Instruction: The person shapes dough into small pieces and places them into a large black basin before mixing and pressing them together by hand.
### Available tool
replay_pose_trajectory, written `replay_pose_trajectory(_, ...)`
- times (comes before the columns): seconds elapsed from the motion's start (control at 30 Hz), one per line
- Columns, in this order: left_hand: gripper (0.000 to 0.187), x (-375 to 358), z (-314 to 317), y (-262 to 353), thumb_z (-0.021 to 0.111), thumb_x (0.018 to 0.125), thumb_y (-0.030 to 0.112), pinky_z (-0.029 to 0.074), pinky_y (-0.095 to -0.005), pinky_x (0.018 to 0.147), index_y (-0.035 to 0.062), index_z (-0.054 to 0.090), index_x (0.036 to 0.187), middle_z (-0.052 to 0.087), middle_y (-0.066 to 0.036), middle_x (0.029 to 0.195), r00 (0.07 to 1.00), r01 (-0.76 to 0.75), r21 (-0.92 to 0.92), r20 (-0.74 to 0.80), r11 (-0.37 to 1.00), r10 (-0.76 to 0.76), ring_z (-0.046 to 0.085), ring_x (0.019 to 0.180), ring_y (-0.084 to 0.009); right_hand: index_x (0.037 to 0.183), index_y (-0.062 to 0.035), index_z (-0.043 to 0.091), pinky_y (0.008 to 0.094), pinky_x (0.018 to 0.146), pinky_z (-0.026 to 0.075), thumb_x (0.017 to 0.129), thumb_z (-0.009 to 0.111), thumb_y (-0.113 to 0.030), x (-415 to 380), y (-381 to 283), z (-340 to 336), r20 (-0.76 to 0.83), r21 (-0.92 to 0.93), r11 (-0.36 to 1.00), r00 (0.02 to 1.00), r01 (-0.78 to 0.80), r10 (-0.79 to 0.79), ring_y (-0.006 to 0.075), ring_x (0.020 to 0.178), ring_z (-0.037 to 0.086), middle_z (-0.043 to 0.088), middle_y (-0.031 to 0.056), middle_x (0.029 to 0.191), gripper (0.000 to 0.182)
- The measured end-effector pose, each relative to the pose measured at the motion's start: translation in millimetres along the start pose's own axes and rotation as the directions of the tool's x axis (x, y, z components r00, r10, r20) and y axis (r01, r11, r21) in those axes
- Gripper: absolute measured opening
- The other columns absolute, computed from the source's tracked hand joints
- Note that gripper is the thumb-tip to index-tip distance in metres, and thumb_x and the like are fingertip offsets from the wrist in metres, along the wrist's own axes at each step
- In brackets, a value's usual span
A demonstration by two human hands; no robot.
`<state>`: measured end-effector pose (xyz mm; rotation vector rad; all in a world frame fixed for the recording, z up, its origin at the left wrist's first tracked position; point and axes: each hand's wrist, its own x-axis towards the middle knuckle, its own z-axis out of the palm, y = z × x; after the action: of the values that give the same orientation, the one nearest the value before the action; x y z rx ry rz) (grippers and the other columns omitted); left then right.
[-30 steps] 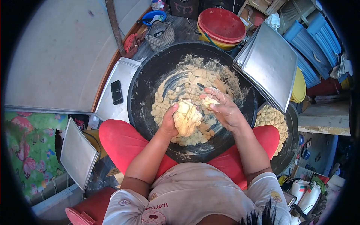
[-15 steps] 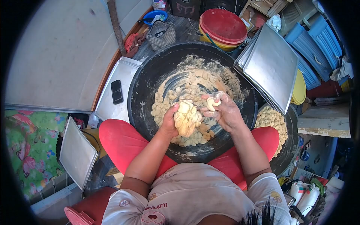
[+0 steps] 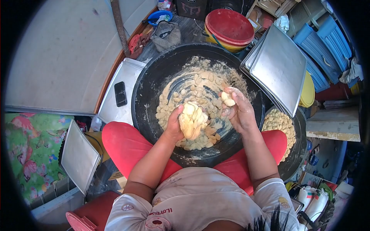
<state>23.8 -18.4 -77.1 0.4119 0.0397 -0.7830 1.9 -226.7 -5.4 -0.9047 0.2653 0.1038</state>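
Observation:
My left hand [image 3: 176, 125] is wrapped round a large lump of yellowish dough [image 3: 192, 121], held above a wide black tub [image 3: 148, 82]. To its right, my floury right hand [image 3: 242, 109] pinches a small piece of dough [image 3: 228, 99] between thumb and fingers. A gap separates the two hands. Below them, many small flattened dough pieces [image 3: 194, 92] lie in loose flour over the tub's floor. The palm side of my left hand is hidden behind the lump.
A second black tub [image 3: 295, 154] with more dough pieces [image 3: 278, 129] stands at my right. Metal trays [image 3: 275, 67] lean over the tub's right rim. A phone [image 3: 120, 94] lies on trays at left. Red and yellow basins [image 3: 230, 27] are stacked behind.
My right hand has moved a little right and away from the lump. The small piece in its fingers was curved and now looks rounder. My left hand has barely moved.

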Motion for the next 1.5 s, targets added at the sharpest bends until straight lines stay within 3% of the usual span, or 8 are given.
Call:
replay_pose_trajectory(0.57,0.063,3,-3,-2,0.048,0.083,0.05,0.049,-0.0451,0.084,-0.0011,0.049,0.12,0.057,-0.021,0.113,0.992,-0.047,0.035,-0.118,0.998,0.051,0.058,0.1,-0.034,0.068,-0.0107,0.044,0.0237,0.048,0.035,0.089,0.041,-0.054,-2,6,-3,0.022,0.014,0.999,0.999,-0.035,0.034,0.0113,0.052,0.041,0.048,0.0033,0.068,0.048)
replay_pose_trajectory(0.67,0.063,3,-5,-1,0.047,0.083,0.051,0.049,-0.0446,0.084,-0.001,0.049,0.119,0.056,-0.021,0.113,0.992,-0.051,0.044,-0.11,0.998,0.055,0.058,0.1,-0.0334,0.073,-0.0072,0.053,0.0269,0.059,0.041,0.089,0.047,-0.052,-2,8,-3,0.139,-0.33,0.934,0.986,0.134,-0.093,0.0148,0.063,0.049,0.052,0.0044,0.072,0.047)
replay_pose_trajectory(0.8,0.064,3,-3,-1,0.047,0.084,0.052,0.048,-0.0429,0.087,-0.0005,0.048,0.121,0.056,-0.02,0.114,0.994,-0.057,0.049,-0.085,0.997,0.062,0.057,0.102,-0.031,0.108,-0.0032,0.06,0.0322,0.08,0.043,0.081,0.064,-0.038,-13,8,11,0.403,-0.704,0.667,0.91,0.242,0.095,0.0223,0.089,0.055,0.059,0.0088,0.092,0.044)
replay_pose_trajectory(0.87,0.061,-1,0,-1,0.048,0.085,0.048,0.047,-0.0419,0.089,-0.0007,0.046,0.123,0.056,-0.019,0.115,0.995,-0.051,0.008,-0.091,0.999,0.051,0.057,0.103,-0.0299,0.109,-0.0031,0.059,0.0369,0.09,0.04,0.077,0.069,-0.034,-19,10,27,0.463,-0.85,0.195,0.871,0.489,-0.163,0.0298,0.101,0.052,0.054,0.0147,0.105,0.045)
replay_pose_trajectory(1.0,0.057,-5,-22,-10,0.055,0.083,0.035,0.046,-0.0406,0.09,-0.0002,0.042,0.126,0.056,-0.017,0.115,1.0,0.017,-0.005,0.014,1.0,-0.017,0.057,0.104,-0.0278,0.112,-0.0027,0.055,0.0413,0.09,0.04,0.076,0.069,-0.028,-15,26,21,0.503,-0.858,0.065,0.859,0.509,-0.09,0.0343,0.101,0.052,0.053,0.0175,0.11,0.046)
replay_pose_trajectory(1.13,0.061,-6,-10,-5,0.06,0.075,0.027,0.048,-0.0415,0.088,0.0029,0.04,0.128,0.055,-0.017,0.116,0.995,0.091,0.201,-0.066,0.975,-0.079,0.058,0.102,-0.029,0.109,-0.0027,0.055,0.0406,0.086,0.042,0.08,0.065,-0.021,-13,30,10,0.442,-0.886,0.093,0.889,0.454,-0.121,0.0347,0.093,0.055,0.054,0.018,0.107,0.036)
replay_pose_trajectory(1.2,0.062,-6,-3,-4,0.058,0.071,0.021,0.049,-0.0419,0.087,0.0021,0.04,0.127,0.055,-0.018,0.116,0.994,0.088,0.132,-0.068,0.987,-0.08,0.058,0.101,-0.0295,0.103,-0.0042,0.055,0.0305,0.075,0.047,0.085,0.061,-0.014,-12,28,12,0.173,-0.848,0.486,0.978,0.209,-0.118,0.0168,0.086,0.057,0.056,0.011,0.103,0.021)
replay_pose_trajectory(1.5,0.063,-2,3,3,0.052,0.072,0.027,0.043,-0.0438,0.094,-0.004,0.041,0.126,0.053,-0.021,0.119,0.999,-0.027,0.054,-0.021,0.998,0.028,0.054,0.108,-0.0337,0.12,-0.0031,0.04,0.0288,0.077,0.049,0.095,0.046,-0.019,-4,11,9,-0.112,-0.206,0.884,0.887,0.421,-0.448,0.0171,0.086,0.056,0.051,0.0084,0.102,0.03)
